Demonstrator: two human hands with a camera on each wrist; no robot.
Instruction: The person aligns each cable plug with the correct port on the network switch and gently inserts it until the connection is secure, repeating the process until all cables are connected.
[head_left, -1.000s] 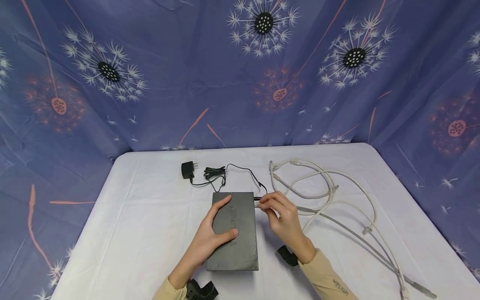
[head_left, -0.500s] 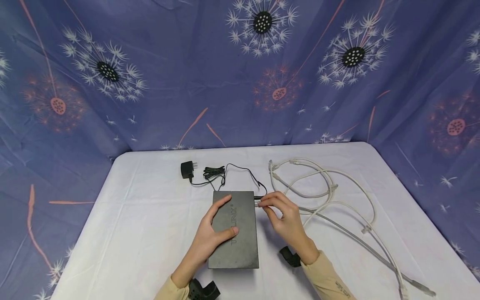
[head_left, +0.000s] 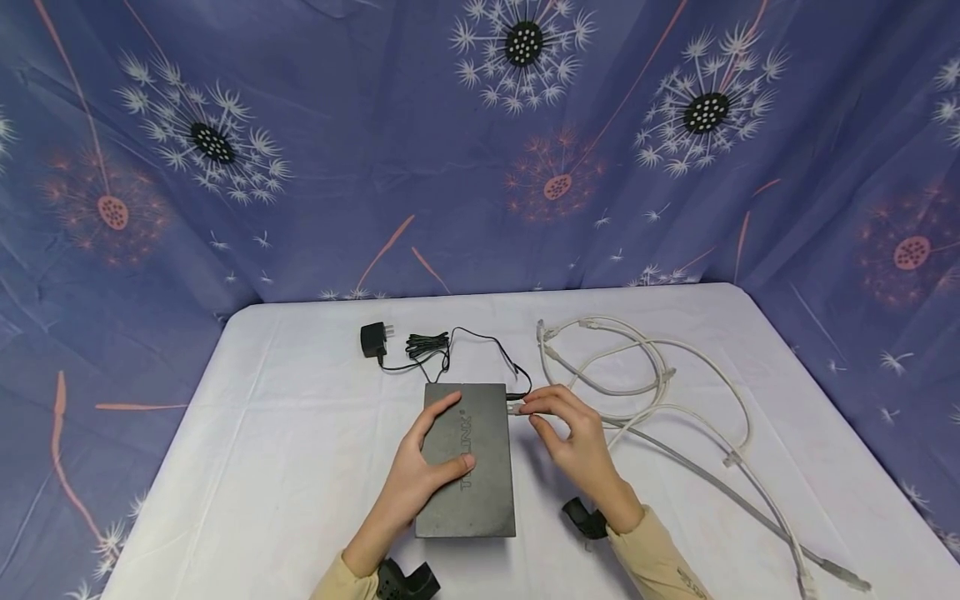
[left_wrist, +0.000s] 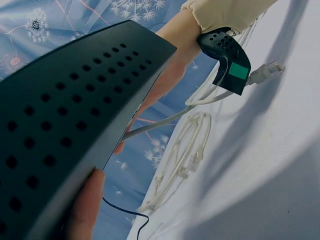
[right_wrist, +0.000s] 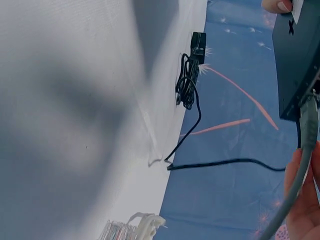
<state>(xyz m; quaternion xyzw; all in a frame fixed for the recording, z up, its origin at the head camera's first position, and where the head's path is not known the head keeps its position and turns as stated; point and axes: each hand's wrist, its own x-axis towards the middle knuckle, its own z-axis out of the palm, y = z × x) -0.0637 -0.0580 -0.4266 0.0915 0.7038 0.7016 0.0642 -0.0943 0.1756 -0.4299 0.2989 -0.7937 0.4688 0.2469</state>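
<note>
A dark grey TP-Link network switch (head_left: 487, 500) is in my left hand (head_left: 420, 467), which grips it from its left side with the thumb across the lid. Round vent holes show along its casing in the left wrist view. My right hand (head_left: 576, 446) is at the far right side of the switch, pinching a grey network cable by its plug end. In the right wrist view that network cable (right_wrist: 308, 122) runs up to the switch's port side, its plug right at a port. A thin black power lead (head_left: 517, 396) meets the same side just beyond it.
A black power adapter (head_left: 373, 340) with a bundled cord (head_left: 427, 345) lies at the back of the white table (head_left: 285, 467). Loops of pale network cable (head_left: 660, 367) with clear plugs spread over the right side. A patterned blue curtain (head_left: 420, 167) stands behind.
My right hand's fingertips have drawn slightly to the right, so more of the plug shows beside the switch. The left hand and the switch have barely moved.
</note>
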